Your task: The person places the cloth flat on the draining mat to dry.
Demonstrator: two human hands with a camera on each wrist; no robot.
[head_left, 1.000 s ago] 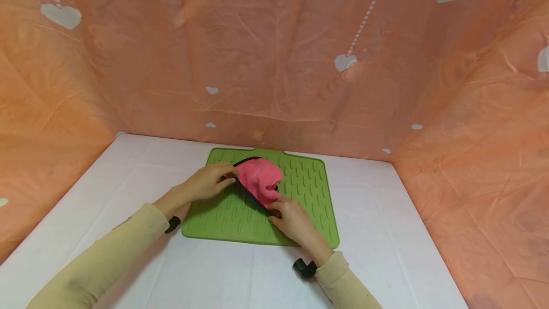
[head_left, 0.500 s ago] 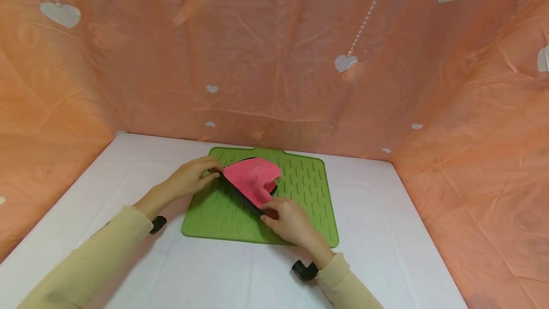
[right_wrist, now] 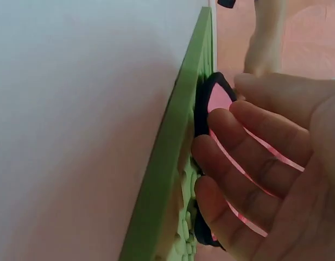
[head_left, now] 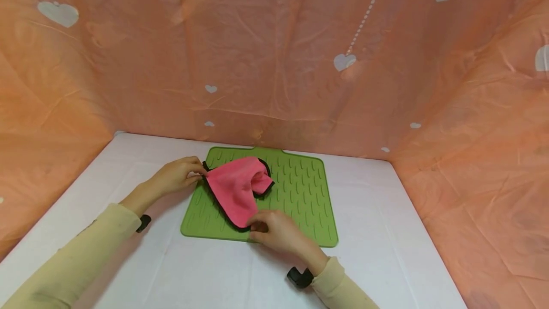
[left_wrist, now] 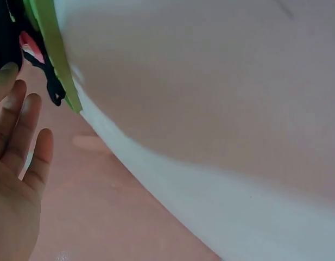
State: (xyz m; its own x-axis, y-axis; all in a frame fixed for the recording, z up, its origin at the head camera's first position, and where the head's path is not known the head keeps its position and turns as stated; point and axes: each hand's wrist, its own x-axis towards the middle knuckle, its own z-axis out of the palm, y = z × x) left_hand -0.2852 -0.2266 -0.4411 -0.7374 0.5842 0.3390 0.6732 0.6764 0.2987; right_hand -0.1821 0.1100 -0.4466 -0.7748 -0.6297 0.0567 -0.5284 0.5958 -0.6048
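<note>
A pink cloth (head_left: 233,190) with black edging lies partly spread over a green ridged mat (head_left: 300,199). Its far right part is folded over on itself. My left hand (head_left: 177,175) pinches the cloth's left corner at the mat's left edge. At the near corner, my right hand (head_left: 276,232) holds the edge between thumb and fingers, low over the mat's front. In the left wrist view the black edging (left_wrist: 50,81) shows beyond my fingertips. The right wrist view has the cloth (right_wrist: 219,100) just past my curled fingers, which hide part of it.
The mat lies on a white-covered table (head_left: 369,213). Orange sheeting (head_left: 300,89) with pale hearts rises behind it and along both sides. Each wrist wears a black camera mount (head_left: 300,277).
My left hand has moved left, drawing the cloth's corner along. My right hand has come nearer and slightly left with the near corner. The cloth is now spread wider.
</note>
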